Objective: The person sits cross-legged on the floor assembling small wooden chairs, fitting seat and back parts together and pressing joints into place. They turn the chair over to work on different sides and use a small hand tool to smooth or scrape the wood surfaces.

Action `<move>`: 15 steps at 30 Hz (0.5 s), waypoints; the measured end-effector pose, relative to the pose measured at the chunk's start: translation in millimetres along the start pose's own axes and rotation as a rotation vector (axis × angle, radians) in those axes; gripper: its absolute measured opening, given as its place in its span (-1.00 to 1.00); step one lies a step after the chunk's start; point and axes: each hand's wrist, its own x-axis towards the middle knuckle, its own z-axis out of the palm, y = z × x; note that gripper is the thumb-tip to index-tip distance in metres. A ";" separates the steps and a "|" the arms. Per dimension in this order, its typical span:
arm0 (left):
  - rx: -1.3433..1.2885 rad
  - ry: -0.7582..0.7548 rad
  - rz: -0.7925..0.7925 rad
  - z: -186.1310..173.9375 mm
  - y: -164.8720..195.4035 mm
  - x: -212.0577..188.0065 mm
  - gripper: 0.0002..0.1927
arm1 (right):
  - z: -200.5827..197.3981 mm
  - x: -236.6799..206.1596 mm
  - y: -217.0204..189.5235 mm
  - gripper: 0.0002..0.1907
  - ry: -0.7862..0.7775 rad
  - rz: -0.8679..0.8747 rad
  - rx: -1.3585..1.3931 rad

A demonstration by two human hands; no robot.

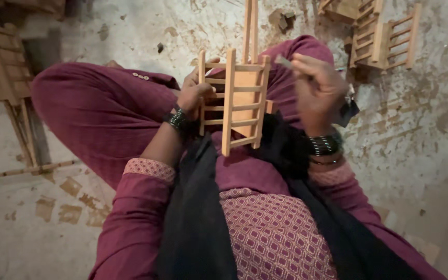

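Maroon cloth fills mid-frame, where a seated person works over a stained concrete floor (431,119). At centre, the left hand (195,93) clamps a small slatted wooden rack (237,101) upright above the lap; the right hand (315,88) pinches a small grey piece (284,61) just beside it. Held by one edge, the rack could twist or slip under pressure.

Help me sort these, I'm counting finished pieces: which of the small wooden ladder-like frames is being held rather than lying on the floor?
The wooden frame over the lap, gripped by the left hand. The other frames lie on the floor at top right, untouched.
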 end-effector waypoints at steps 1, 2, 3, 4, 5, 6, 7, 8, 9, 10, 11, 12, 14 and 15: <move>0.041 0.057 -0.026 -0.7 -3.5 1.6 -0.16 | 2.6 1.7 -2.1 -0.82 0.007 -0.060 -0.077; 0.082 0.119 -0.051 -2.4 -5.5 1.8 -0.17 | 7.4 2.9 -4.6 -0.81 0.012 -0.117 -0.149; 0.103 0.107 -0.026 -3.4 -7.0 2.1 -0.16 | 12.1 3.6 -6.7 -0.80 0.016 -0.173 -0.219; 0.123 0.096 -0.002 -4.1 -8.5 1.9 -0.15 | 17.2 3.8 -8.8 -0.77 0.006 -0.202 -0.254; 0.143 0.087 0.022 -4.4 -9.8 1.1 -0.15 | 22.8 3.8 -10.7 -0.75 -0.004 -0.231 -0.288; 0.142 0.107 0.052 -3.4 -11.6 0.0 -0.14 | 27.7 4.9 -11.5 -0.72 -0.013 -0.261 -0.323; 0.143 0.128 0.082 -0.9 -13.7 -1.3 -0.14 | 32.7 5.4 -12.7 -0.70 -0.025 -0.216 -0.306; 0.146 0.147 0.113 2.7 -15.4 -2.3 -0.14 | 36.8 5.7 -12.9 -0.67 -0.036 -0.171 -0.289; 0.201 0.194 0.191 7.5 -16.3 -3.7 -0.15 | 40.4 5.5 -13.3 -0.65 -0.044 -0.128 -0.271; 0.256 0.241 0.271 14.3 -17.1 -6.7 -0.14 | 42.4 4.5 -13.6 -0.62 -0.072 -0.145 -0.271; 0.311 0.286 0.348 21.9 -16.5 -10.4 -0.13 | 43.5 2.9 -13.4 -0.59 -0.100 -0.159 -0.271; 0.364 0.288 0.438 29.5 -13.0 -13.3 -0.12 | 44.4 0.2 -14.2 -0.56 -0.129 -0.170 -0.271; 0.469 0.287 0.617 45.7 -2.0 -22.5 -0.08 | 44.5 -5.8 -14.8 -0.56 -0.157 -0.181 -0.228; 0.805 0.269 0.681 53.6 4.7 -29.4 -0.02 | 44.7 -8.3 -15.2 -0.56 -0.172 -0.187 -0.205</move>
